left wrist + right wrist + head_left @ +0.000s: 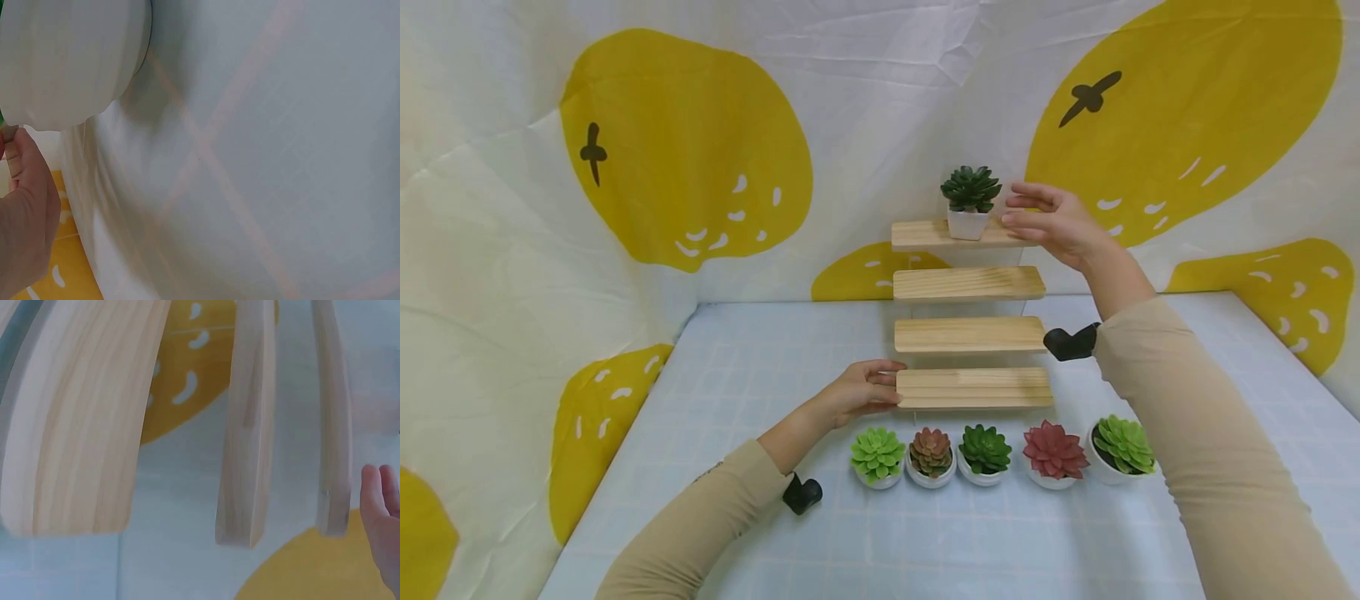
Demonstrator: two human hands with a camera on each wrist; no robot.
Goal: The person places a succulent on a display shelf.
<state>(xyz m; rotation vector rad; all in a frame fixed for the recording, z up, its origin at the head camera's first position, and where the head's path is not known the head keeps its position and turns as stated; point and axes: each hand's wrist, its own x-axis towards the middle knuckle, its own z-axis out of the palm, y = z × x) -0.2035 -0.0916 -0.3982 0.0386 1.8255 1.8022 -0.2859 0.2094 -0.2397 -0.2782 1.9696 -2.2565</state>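
A tiered wooden shelf [970,336] stands at the back of the table. On its top board [925,236] sits a dark green succulent [971,190] in a white square pot [967,225]. My right hand [1060,223], fingers extended and holding nothing, is just right of that plant, apart from it. In the right wrist view, fingertips [373,494] show beside the board ends. My left hand [859,393] pinches the left end of the lowest board [974,390] between thumb and fingers. A white pot [69,56] partly hides that hand [28,219] in the left wrist view.
In front of the shelf stands a row of potted succulents: a light green one [877,454], a brownish one [930,452], a green one [985,450], a red one [1054,450] and another light green one [1124,444]. A lemon-print cloth [880,83] hangs behind.
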